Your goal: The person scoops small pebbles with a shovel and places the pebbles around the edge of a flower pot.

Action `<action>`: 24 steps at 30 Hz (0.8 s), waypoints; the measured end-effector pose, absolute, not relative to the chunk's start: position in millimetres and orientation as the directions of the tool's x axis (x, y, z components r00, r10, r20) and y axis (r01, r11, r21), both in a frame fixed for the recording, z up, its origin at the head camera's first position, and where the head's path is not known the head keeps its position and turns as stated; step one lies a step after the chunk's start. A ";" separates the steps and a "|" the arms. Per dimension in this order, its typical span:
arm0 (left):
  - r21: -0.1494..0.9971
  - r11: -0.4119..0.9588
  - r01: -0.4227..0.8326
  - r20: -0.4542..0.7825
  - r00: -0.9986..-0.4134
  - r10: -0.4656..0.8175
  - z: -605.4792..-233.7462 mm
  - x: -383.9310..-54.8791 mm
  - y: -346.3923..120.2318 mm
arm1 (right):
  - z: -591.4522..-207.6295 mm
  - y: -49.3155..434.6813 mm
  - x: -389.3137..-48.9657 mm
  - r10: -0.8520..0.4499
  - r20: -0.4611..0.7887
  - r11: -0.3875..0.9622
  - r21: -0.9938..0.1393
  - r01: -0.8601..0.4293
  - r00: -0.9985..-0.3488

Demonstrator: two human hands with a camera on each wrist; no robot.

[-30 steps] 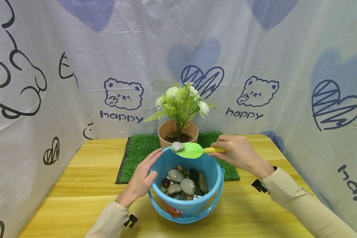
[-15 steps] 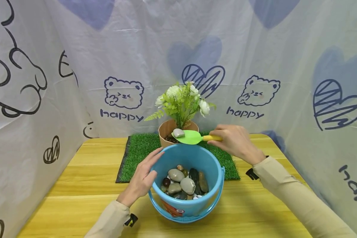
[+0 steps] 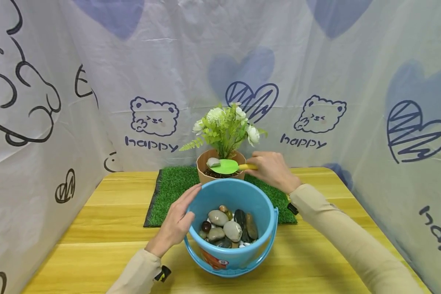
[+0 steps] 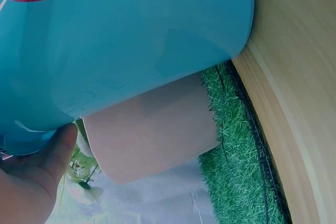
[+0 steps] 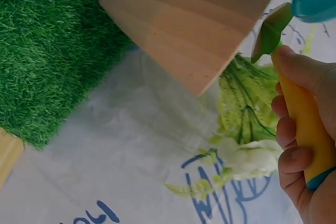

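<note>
A blue bucket [image 3: 232,254] holds several stones [image 3: 232,230] in greys, browns and black. My left hand [image 3: 174,220] rests on its left rim with the fingers straight; in the left wrist view the fingertips meet the blue wall. In my right hand [image 3: 272,169] I grip the yellow handle of a small trowel [image 3: 226,166] with a green blade. A grey stone [image 3: 213,162] lies at the blade's tip. The blade overlaps the mouth of a tan flowerpot [image 3: 220,178], which holds dark soil and a plant with white flowers [image 3: 224,126].
The flowerpot stands on a green turf mat [image 3: 169,183] behind the bucket. Beneath everything is a wooden table [image 3: 95,228]. A white curtain [image 3: 191,61] with printed bears and hearts hangs at the back and both sides. The bucket's handle [image 3: 232,273] hangs down in front.
My right hand has carried the trowel and its stone up from over the bucket, then forward and left over the flowerpot. My left hand has stayed at the bucket's rim.
</note>
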State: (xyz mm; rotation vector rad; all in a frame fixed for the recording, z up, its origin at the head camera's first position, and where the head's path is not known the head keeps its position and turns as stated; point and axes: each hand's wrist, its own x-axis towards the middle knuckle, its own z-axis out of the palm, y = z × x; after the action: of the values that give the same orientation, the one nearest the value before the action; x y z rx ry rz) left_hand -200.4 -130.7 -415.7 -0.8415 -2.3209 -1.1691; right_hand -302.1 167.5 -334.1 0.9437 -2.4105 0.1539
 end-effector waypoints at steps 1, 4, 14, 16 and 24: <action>0.573 0.468 0.672 0.592 -0.735 0.330 -416.2 -200.6 -130.8 | -335.8 166.4 -304.2 -0.592 0.524 0.750 0.081 -0.656 -0.612; 0.580 0.466 0.668 0.588 -0.739 0.328 -416.5 -200.8 -130.8 | -340.4 163.1 -310.3 -0.585 0.512 0.756 0.066 -0.651 -0.628; 0.580 0.462 0.671 0.594 -0.737 0.324 -417.2 -202.0 -130.9 | -341.7 151.6 -325.3 -0.614 0.446 0.760 0.111 -0.640 -0.652; 0.581 0.460 0.672 0.595 -0.736 0.323 -416.8 -202.0 -131.1 | -338.5 148.2 -327.6 -0.622 0.429 0.757 0.116 -0.643 -0.655; 0.585 0.458 0.669 0.591 -0.739 0.324 -417.4 -201.3 -130.2 | -333.5 132.8 -332.4 -0.641 0.318 0.761 0.142 -0.633 -0.698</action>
State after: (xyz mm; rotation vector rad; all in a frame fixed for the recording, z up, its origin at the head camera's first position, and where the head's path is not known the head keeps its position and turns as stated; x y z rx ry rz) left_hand -201.3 -130.2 -417.4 -0.8362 -2.3156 -1.1891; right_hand -332.4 132.8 -333.5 0.9790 -2.6086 -0.0308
